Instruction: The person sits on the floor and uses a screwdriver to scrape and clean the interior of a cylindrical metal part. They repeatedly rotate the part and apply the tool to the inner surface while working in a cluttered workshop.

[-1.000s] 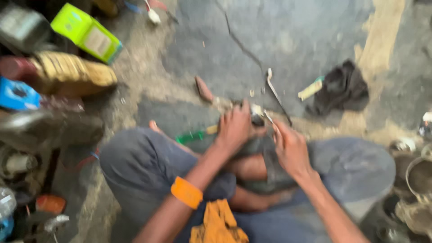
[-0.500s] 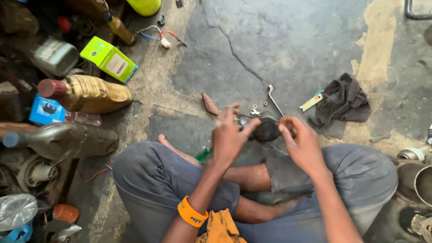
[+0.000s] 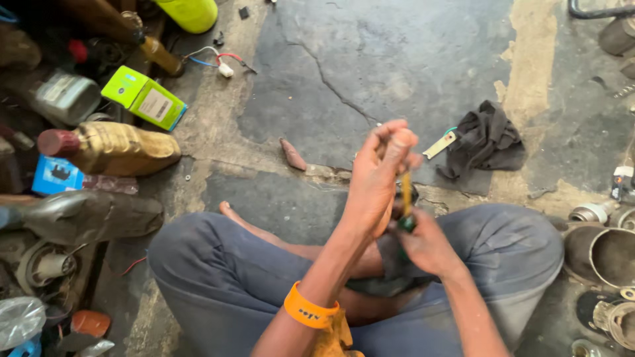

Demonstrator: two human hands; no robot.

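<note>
Hands point(image 3: 397, 205) above cracked concrete floor point(image 3: 397, 73)

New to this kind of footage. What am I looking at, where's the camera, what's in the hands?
There is no machine here. One camera sits on a person's head and looks down, so you see their own arms and crossed legs on a cracked concrete floor.

The left hand, with an orange wristband on that arm, is raised and its grip closes around the top of a thin yellowish tool shaft. The right hand holds a small dark part at the shaft's lower end; what it is cannot be told.

On the floor lie a dark rag, a green box, a grimy oil bottle with a red cap, and metal parts at the right edge.
</note>
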